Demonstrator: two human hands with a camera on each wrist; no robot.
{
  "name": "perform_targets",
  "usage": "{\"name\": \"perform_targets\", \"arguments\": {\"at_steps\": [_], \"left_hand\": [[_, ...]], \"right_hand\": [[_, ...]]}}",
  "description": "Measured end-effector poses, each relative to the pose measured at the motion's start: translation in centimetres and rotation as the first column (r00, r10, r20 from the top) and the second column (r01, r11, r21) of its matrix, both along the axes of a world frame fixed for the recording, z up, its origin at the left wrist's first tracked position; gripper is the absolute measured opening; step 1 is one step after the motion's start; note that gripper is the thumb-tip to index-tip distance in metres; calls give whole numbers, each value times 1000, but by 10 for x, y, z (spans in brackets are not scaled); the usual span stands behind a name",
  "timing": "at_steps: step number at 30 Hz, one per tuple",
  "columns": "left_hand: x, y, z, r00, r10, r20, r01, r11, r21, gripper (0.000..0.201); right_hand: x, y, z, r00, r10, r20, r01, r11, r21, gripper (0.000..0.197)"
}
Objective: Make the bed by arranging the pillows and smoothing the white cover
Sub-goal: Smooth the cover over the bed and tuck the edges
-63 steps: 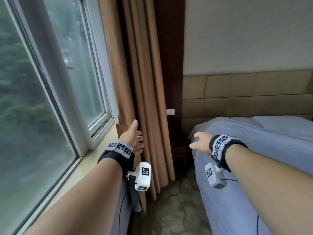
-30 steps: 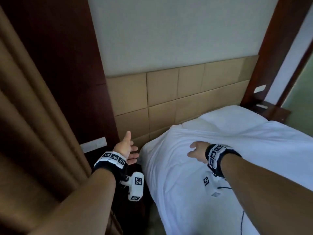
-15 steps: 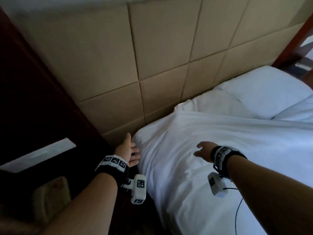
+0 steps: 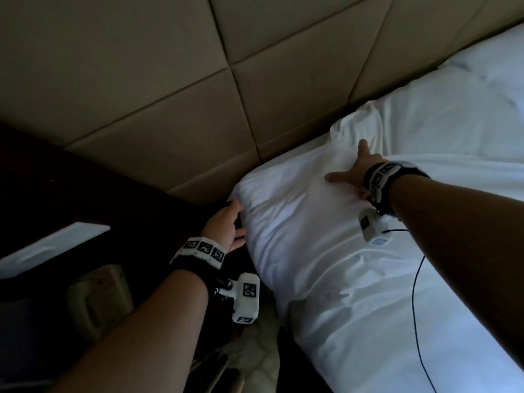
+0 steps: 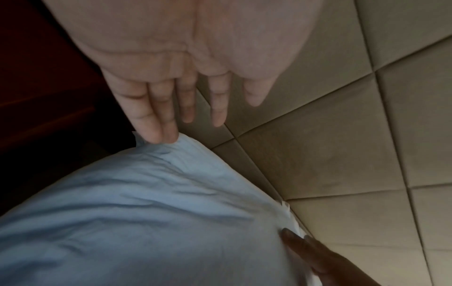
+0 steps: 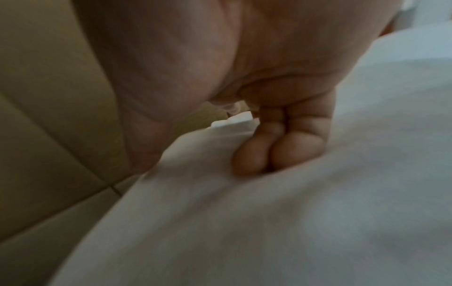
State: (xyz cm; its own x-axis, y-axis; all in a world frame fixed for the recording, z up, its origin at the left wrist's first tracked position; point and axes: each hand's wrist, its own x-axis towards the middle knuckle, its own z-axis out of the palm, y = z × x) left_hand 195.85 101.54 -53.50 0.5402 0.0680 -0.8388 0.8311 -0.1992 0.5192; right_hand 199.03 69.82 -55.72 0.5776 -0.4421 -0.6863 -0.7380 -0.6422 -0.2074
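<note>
The white cover [image 4: 326,251] lies over a bulge at the head of the bed, next to the padded headboard [image 4: 170,95]. My left hand [image 4: 226,226] is at the cover's near left corner, fingers [image 5: 156,133] straight and tips touching the fabric [image 5: 146,212]. My right hand [image 4: 351,173] lies spread on top of the bulge near the cover's upper edge, thumb out to the left. In the right wrist view its fingers [image 6: 269,154] press down into the cloth [image 6: 269,222]. A bare white pillow [image 4: 459,109] shows beyond that edge, at the right.
A dark wooden nightstand [image 4: 56,188] stands left of the bed with a white flat item [image 4: 51,245] and a beige device [image 4: 99,296] on it. A narrow gap of patterned floor [image 4: 255,350] runs between nightstand and bed. A black cable [image 4: 415,307] hangs from my right wrist.
The view has swung from the window down to the bed head. Both hands moved forward: the left reached the cover's corner, the right slid up onto the bulge and spread.
</note>
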Motion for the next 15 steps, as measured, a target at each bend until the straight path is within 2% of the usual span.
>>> {"name": "perform_targets", "arguments": {"at_steps": [1, 3, 7, 10, 12, 15], "left_hand": [[2, -1, 1, 1000, -16, -6, 16, 1000, 12, 49], [6, -2, 0, 998, -60, -12, 60, 998, 23, 46], [14, -17, 5, 994, -113, -10, 113, 994, 1, 38], [12, -38, 15, 960, -272, 65, 271, 962, 12, 35], [8, -52, 20, 880, -448, 157, 445, 894, 59, 47], [-8, -66, 28, 673, -701, 235, 681, 712, 174, 59]], "right_hand": [[-1, 1, -2, 997, 70, -34, -72, 995, -74, 145], [-5, -3, -2, 986, 148, -74, -158, 974, -161, 124], [-20, -10, 21, 916, 342, -210, -373, 918, -132, 73], [-43, -2, 46, 835, 474, -279, -515, 852, -95, 53], [-64, 5, 57, 827, 487, -280, -514, 857, -28, 44], [-105, 15, 64, 885, 379, -270, -372, 925, 77, 17]]}}
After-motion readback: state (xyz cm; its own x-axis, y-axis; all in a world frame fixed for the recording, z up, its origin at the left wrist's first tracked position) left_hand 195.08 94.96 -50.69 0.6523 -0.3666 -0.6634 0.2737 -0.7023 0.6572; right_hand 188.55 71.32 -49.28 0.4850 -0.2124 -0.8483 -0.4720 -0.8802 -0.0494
